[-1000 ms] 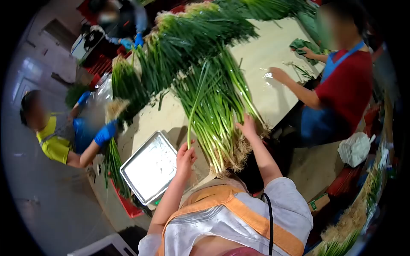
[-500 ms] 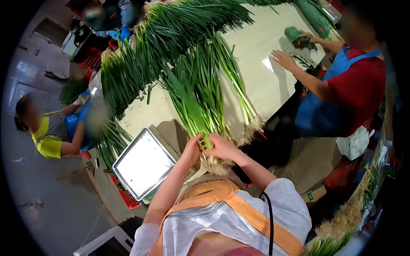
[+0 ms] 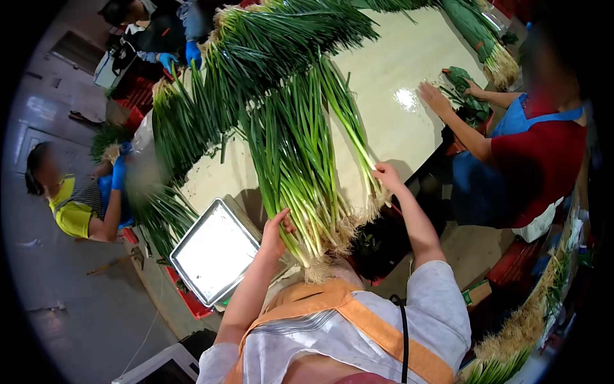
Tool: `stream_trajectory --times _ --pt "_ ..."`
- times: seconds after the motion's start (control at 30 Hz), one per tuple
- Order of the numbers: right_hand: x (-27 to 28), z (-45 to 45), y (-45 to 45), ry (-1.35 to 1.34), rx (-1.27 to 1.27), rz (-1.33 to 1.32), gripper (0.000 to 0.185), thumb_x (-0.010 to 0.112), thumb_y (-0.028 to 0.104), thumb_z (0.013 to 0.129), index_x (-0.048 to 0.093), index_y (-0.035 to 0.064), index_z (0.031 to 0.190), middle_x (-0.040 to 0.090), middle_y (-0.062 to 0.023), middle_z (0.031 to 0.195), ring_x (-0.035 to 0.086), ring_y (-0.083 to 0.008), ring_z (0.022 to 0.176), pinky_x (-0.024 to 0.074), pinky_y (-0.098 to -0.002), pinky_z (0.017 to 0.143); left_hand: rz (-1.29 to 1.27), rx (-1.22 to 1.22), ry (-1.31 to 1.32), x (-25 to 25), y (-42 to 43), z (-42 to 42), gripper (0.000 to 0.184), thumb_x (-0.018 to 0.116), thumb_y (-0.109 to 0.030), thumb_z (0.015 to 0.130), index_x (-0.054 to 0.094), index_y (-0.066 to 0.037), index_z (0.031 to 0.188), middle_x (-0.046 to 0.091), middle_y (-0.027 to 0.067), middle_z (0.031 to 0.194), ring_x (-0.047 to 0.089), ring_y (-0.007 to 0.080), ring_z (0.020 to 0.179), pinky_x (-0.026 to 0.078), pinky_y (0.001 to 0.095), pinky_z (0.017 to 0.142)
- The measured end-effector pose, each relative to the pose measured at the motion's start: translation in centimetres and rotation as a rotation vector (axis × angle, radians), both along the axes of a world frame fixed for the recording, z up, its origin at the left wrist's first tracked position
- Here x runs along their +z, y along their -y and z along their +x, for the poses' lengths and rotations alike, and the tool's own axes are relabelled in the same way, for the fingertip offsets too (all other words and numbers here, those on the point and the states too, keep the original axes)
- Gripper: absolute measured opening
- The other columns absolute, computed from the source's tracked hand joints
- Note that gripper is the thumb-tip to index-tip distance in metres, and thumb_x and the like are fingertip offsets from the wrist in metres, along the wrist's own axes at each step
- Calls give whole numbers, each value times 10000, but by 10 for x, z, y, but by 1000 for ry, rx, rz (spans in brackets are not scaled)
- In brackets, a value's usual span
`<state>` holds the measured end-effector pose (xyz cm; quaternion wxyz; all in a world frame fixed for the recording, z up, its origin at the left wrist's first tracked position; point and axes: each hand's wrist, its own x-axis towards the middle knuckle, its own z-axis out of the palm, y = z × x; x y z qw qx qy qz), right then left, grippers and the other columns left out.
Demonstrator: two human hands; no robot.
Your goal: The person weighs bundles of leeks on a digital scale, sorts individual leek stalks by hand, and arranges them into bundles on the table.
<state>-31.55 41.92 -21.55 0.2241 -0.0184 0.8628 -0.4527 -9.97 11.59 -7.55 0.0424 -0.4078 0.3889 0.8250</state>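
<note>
A loose spread of green onions (image 3: 300,166) lies on the table before me, leaves pointing away and roots toward my body. My left hand (image 3: 277,232) is closed around pale stems at the left side of this spread, just above the roots. Off to the right, a thin separate bundle of green onions (image 3: 352,128) lies at a slant. The fingers of my right hand (image 3: 388,176) are closed on its lower stems, above the roots. The roots of both groups hang by the table's near edge.
A metal-rimmed tray (image 3: 217,253) stands left of my left arm. A big heap of green onions (image 3: 281,32) covers the table's far side. On the right, a person in a blue apron (image 3: 505,153) handles greens. Two other people work at the left and far left.
My hands were together at the stem bases of the middle spread. They have parted: the right moved right to the thin bundle, the left moved slightly left and down.
</note>
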Motion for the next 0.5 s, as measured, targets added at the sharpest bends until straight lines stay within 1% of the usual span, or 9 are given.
stream_trajectory --times 0.03,0.07,0.17,0.2,0.23,0.3,0.4,0.47,0.5 --pt "5 -1 -6 59 -28 -87 197 615 172 808 624 2 908 581 -31 749 534 -137 723 431 -299 679 -1 6 12 -1 2 4 209 574 -188 883 532 -32 1015 416 -23 617 386 106 508 402 304 609" --pt "-16 -7 -16 12 -97 -354 194 620 173 792 615 -5 868 551 -42 695 525 -153 665 433 -299 657 -1 12 25 -2 4 8 217 575 -196 880 533 -34 1017 410 -25 615 382 105 507 399 304 609" --pt "29 7 -34 125 1 -339 198 621 173 788 615 -4 877 540 -26 691 507 -147 644 428 -298 635 14 33 20 -8 9 21 259 575 -226 868 524 -47 1048 382 -33 600 369 103 502 385 302 612" --pt "22 11 -34 150 63 -262 228 620 183 789 605 7 933 554 -38 699 513 -146 642 433 -295 630 24 66 15 -5 6 22 261 574 -226 866 521 -50 1051 380 -34 598 369 102 501 384 303 613" --pt "35 21 -20 66 64 -40 300 654 244 768 601 13 953 583 -63 713 552 -165 647 449 -310 632 35 99 9 -4 2 22 263 574 -226 864 518 -53 1054 377 -35 596 369 102 500 383 303 614" --pt "53 32 2 68 96 269 405 691 319 729 587 17 979 620 -125 785 616 -232 708 473 -355 651 54 90 5 -8 -1 21 259 569 -222 864 512 -56 1054 377 -34 593 365 102 496 384 304 617" --pt "13 38 19 -252 249 562 497 720 373 686 570 8 989 632 -158 835 627 -314 773 492 -398 669 51 54 18 -10 -8 17 245 559 -215 867 508 -58 1047 378 -33 591 358 102 491 384 304 627" --pt "-9 37 27 -299 221 570 486 720 345 687 558 9 999 633 -171 851 615 -354 793 488 -428 682 36 43 25 -8 -9 17 229 549 -209 870 513 -59 1039 380 -32 589 357 100 491 388 302 643" --pt "-7 39 31 -318 209 575 482 720 331 687 551 10 1005 633 -178 859 610 -374 803 486 -443 688 38 36 8 -5 -9 19 224 547 -209 872 516 -60 1037 379 -33 589 358 99 492 389 301 644"
